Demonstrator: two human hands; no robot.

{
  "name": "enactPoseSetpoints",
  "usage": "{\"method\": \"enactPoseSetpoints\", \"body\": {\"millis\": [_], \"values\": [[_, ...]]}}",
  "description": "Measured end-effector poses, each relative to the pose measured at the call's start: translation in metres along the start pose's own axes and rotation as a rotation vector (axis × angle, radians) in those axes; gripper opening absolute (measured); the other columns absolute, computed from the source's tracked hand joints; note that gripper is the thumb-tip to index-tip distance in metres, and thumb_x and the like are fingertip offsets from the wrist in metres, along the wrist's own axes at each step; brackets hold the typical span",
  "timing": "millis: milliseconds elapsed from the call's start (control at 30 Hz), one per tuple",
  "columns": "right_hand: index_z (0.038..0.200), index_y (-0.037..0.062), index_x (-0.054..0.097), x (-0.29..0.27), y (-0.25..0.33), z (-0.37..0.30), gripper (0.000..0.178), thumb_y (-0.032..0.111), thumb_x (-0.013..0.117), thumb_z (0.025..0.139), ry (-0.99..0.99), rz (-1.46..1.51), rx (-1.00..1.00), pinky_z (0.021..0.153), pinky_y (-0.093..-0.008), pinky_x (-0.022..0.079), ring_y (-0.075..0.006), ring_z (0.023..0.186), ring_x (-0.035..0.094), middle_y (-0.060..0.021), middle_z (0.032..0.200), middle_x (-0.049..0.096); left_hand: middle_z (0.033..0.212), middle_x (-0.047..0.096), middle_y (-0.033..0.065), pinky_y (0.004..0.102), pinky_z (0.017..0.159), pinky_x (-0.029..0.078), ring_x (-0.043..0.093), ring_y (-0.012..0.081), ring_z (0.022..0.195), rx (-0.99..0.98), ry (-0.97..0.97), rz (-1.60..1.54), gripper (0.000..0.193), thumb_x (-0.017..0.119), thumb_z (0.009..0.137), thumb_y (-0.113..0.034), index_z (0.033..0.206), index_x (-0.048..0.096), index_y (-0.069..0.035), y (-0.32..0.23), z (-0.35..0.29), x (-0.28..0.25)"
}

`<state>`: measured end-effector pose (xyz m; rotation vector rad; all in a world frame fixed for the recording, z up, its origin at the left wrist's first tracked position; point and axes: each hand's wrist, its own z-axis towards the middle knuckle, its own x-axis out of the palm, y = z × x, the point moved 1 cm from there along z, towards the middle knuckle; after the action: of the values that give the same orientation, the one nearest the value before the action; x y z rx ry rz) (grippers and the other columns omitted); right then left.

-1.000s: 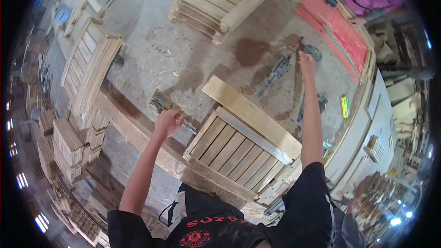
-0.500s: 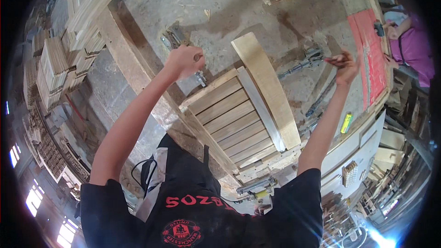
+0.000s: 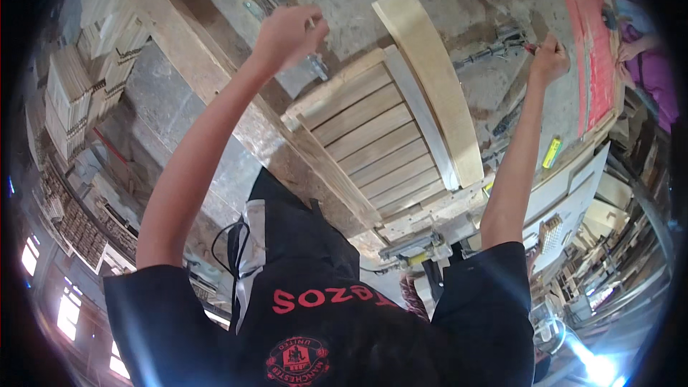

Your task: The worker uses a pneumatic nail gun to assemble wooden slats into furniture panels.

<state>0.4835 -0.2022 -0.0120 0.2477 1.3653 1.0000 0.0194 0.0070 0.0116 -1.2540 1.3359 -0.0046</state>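
Note:
A slatted wooden panel (image 3: 380, 136) lies on the bench in front of me. Along its right side run a pale straight strip (image 3: 423, 118) and a wider curved board (image 3: 437, 79). My left hand (image 3: 287, 39), fingers curled together, is over a metal clamp (image 3: 259, 4) at the panel's far left; whatever lies inside the fingers is hidden. The clamp's rod end (image 3: 317, 68) shows below the hand, close to the panel's corner. My right hand (image 3: 550, 63) is closed at the red-tipped handle of a second metal clamp (image 3: 498, 46), right of the curved board.
A long wooden beam (image 3: 193, 54) borders the panel on the left. Yellow tape measure-like object (image 3: 552, 152) lies near the right edge, by a red sheet (image 3: 591, 64). Stacked wooden pieces (image 3: 68, 100) stand at left. A person in purple (image 3: 645, 72) is at far right.
My right hand has closed from spread fingers at the clamp handle. The view has shifted, so the bench things sit higher in the picture. My left hand stays by its clamp.

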Motion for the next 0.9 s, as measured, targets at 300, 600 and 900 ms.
{"method": "enactPoseSetpoints", "body": {"millis": [300, 600, 900], "values": [[0.063, -0.0040, 0.060, 0.010, 0.020, -0.025, 0.038, 0.022, 0.064, 0.091, -0.210, 0.357, 0.125, 0.045, -0.0302, 0.047, -0.0164, 0.045, 0.056, -0.0071, 0.058, 0.058, 0.063, 0.065, 0.0139, 0.0408, 0.054, 0.053, 0.065, 0.0330, 0.055, 0.139, -0.154, 0.269, 0.022, 0.066, 0.082, -0.028, 0.076, 0.066, -0.006, -0.010, -0.008, 0.006], [0.072, -0.0016, 0.066, -0.002, -0.015, 0.011, 0.027, 0.021, 0.067, 0.087, -0.060, 0.233, 0.185, 0.053, -0.0349, 0.052, -0.0232, 0.062, 0.069, -0.0097, 0.069, 0.065, 0.055, 0.054, 0.0115, 0.0336, 0.046, 0.042, 0.052, 0.0224, 0.044, 0.226, -0.372, 0.159, 0.019, 0.069, 0.086, -0.017, 0.073, 0.062, -0.006, -0.014, 0.000, 0.020], [0.081, 0.0081, 0.073, 0.004, -0.045, -0.003, 0.010, 0.016, 0.069, 0.079, -0.061, -0.611, -0.530, 0.072, -0.0415, 0.055, -0.0319, 0.076, 0.068, -0.0125, 0.078, 0.070, 0.051, 0.049, 0.0068, 0.0334, 0.046, 0.041, 0.051, 0.0243, 0.045, 0.189, -0.312, 0.226, 0.011, 0.071, 0.078, -0.006, 0.072, 0.062, -0.007, -0.010, -0.002, 0.003]]}}
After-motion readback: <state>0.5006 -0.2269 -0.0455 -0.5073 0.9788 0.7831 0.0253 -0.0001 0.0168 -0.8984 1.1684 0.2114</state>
